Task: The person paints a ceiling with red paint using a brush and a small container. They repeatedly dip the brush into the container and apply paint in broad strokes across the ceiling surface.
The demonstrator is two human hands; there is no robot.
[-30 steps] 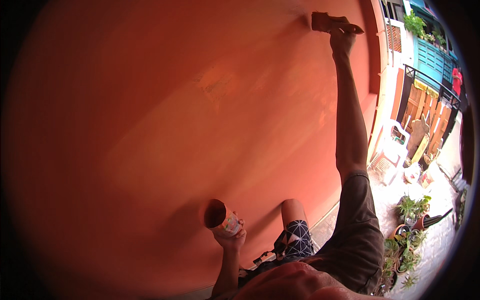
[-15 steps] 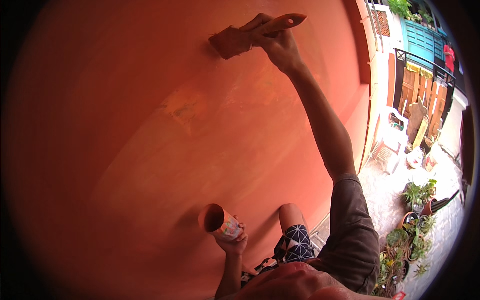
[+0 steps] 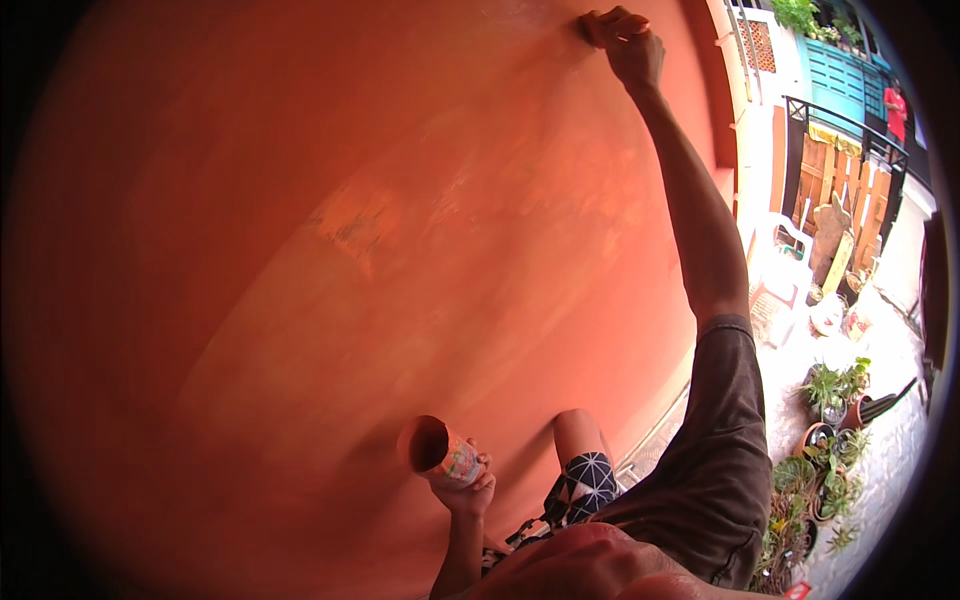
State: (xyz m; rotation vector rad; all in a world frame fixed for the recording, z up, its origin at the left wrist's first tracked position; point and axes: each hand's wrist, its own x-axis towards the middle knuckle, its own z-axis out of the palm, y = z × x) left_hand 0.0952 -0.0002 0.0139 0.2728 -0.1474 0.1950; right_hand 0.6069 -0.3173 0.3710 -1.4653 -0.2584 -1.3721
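An orange-red painted wall [image 3: 330, 250] fills most of the view. My right hand [image 3: 628, 48] is raised high against the wall's top, fingers closed around a paintbrush [image 3: 592, 24] whose bristles press on the wall; only a small part of the brush shows past my fingers. My left hand [image 3: 468, 488] is low, near my knee, gripping a small paint can [image 3: 438, 452] with its open mouth turned toward the wall and orange paint inside. A lighter, patchy spot [image 3: 350, 228] marks the wall's middle.
To the right lies a sunlit yard with potted plants [image 3: 820, 440], a white plastic chair [image 3: 785, 250] and a wooden fence [image 3: 830, 190]. A person in a red top [image 3: 893, 112] stands far off by a teal gate. My bent knee in patterned shorts [image 3: 590, 470] is below.
My right hand has swept the brush across the top of the wall, leftward and then back right and higher. The view has shifted. The left hand keeps the can in the same place.
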